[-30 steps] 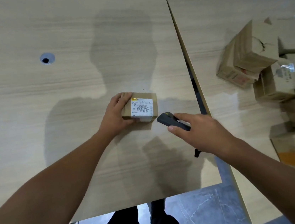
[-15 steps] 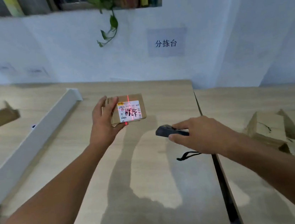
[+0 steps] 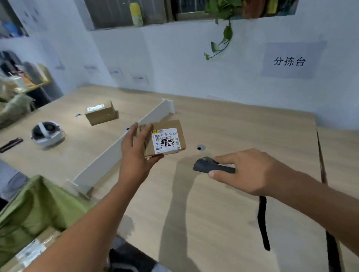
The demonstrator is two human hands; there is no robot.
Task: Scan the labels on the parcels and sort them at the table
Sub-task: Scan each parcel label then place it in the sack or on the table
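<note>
A small cardboard parcel (image 3: 169,132) is held up above the bench (image 3: 229,215) by the left hand (image 3: 137,157). Its fingers (image 3: 142,133) are curled over the parcel's left end and the thumb is pressed under the lower edge, so the box is gripped clear of the bench top. The white shipping label (image 3: 166,141) is turned towards the camera, and black handwriting and a barcode are seen on it.

A dark handheld scanner (image 3: 212,168) is gripped by the right hand (image 3: 253,173), with the index finger laid along its top and the thumb pressed against its near side. Its nose is pointed left, and it is kept below and to the right of the parcel, apart from it. A black wrist strap (image 3: 263,222) is seen hanging beneath the right wrist.

A white divider board (image 3: 127,140) is stood on edge across the bench, behind the left hand. Beyond it, a second cardboard parcel (image 3: 101,115) is set with its label upward. Further left, a round white and black device (image 3: 46,134) and a flat black object (image 3: 10,145) are laid. A green sack (image 3: 32,212) is seen at lower left, with labelled parcels (image 3: 28,254) inside its mouth. A paper sign (image 3: 292,61) is fixed to the wall.
</note>
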